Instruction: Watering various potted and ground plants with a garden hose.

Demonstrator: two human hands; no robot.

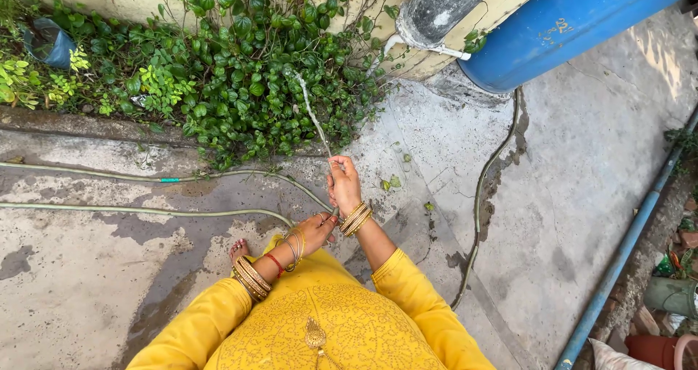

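My right hand [344, 185] is shut on the end of a thin pale-green hose, thumb over the nozzle. A water jet [309, 108] shoots from it up into the green leafy plants [240, 72] along the wall. My left hand [316, 230] grips the same hose [145, 211] just behind the right hand. Both wrists wear gold bangles, and yellow sleeves cover my arms. The hose runs off to the left in two lines across the wet concrete.
A blue barrel [567, 21] lies at the upper right beside a grey pipe [436, 6]. A blue pipe [625, 246] runs along the right edge near clay pots [658, 348]. Another hose [480, 195] curves over the concrete. My bare foot [238, 250] stands on wet ground.
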